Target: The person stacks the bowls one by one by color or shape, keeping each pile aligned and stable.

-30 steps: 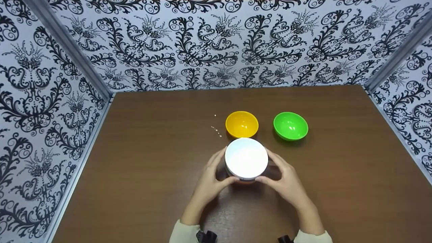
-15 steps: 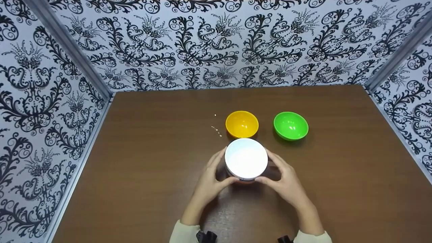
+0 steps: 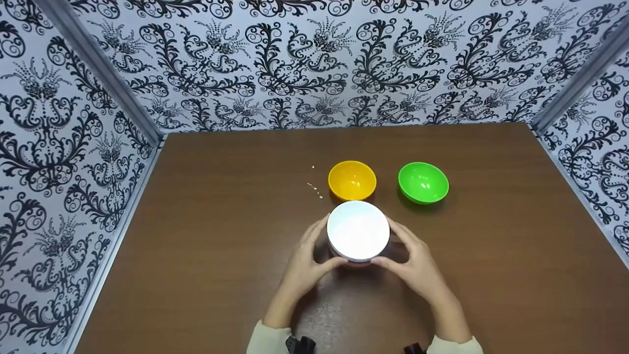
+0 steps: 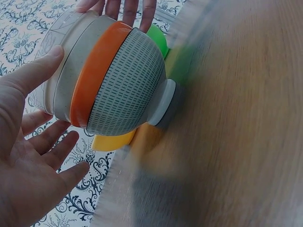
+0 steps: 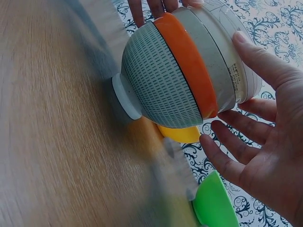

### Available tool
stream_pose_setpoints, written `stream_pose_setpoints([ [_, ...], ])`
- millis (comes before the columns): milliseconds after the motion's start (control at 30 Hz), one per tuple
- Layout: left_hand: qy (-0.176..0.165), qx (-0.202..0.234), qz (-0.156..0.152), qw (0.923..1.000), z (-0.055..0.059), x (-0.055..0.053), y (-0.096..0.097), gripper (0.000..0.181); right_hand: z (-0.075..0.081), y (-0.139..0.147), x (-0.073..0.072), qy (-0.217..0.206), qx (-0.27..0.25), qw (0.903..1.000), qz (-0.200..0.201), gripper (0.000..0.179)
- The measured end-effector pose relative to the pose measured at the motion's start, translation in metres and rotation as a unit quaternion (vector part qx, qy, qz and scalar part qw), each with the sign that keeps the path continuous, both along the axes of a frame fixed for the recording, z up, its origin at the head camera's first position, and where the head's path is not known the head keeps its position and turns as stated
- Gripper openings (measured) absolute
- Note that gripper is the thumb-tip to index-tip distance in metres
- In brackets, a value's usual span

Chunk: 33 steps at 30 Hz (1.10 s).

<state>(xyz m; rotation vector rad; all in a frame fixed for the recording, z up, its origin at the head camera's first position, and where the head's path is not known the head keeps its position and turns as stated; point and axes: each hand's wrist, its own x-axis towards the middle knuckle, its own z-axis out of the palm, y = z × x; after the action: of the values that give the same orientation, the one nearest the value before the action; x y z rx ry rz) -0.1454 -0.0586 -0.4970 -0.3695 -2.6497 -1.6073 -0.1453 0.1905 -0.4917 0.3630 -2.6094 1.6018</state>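
Between my two hands is a pale round container (image 3: 358, 231) with a white top, sitting on the rim of a footed bowl (image 4: 128, 85). Green dashes cover that bowl, and an orange band (image 5: 187, 61) runs round its upper edge. My left hand (image 3: 303, 265) grips the container from the left, thumb on the near side and fingers spread round it. On the opposite side my right hand (image 3: 420, 265) grips it the same way. The bowl's foot (image 4: 162, 102) is right at the brown table in the wrist views. From the head view, the container hides most of the bowl.
A yellow bowl (image 3: 352, 182) stands just behind the container, with a green bowl (image 3: 423, 183) to its right. Several small pale crumbs (image 3: 315, 188) lie left of the yellow bowl. Patterned walls (image 3: 314, 64) border the table (image 3: 221, 221) at the back and sides.
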Motion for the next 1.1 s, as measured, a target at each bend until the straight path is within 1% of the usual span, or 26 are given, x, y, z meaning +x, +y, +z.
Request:
stream_pose_setpoints([
  [300,-0.017,-0.004,0.007,0.9998,0.0015,0.0,0.0011,0.09,-0.0004,-0.0001,0.0004,-0.005,0.008,0.9999,-0.005,0.087],
  [533,-0.011,-0.007,0.007,0.9999,0.0024,0.0003,0.0004,0.09,-0.0009,-0.0005,0.0007,-0.01,0.012,0.9999,-0.007,0.087],
  [800,-0.002,-0.006,0.001,1.0,0.0018,-0.0017,-0.0002,0.089,-0.0017,-0.0019,0.0009,-0.003,0.02,0.9997,-0.01,0.086],
  [1100,-0.005,-0.007,0.001,1.0,0.0016,-0.0011,-0.0006,0.088,-0.0014,-0.0024,0.0021,-0.006,0.022,0.9996,-0.015,0.086],
])
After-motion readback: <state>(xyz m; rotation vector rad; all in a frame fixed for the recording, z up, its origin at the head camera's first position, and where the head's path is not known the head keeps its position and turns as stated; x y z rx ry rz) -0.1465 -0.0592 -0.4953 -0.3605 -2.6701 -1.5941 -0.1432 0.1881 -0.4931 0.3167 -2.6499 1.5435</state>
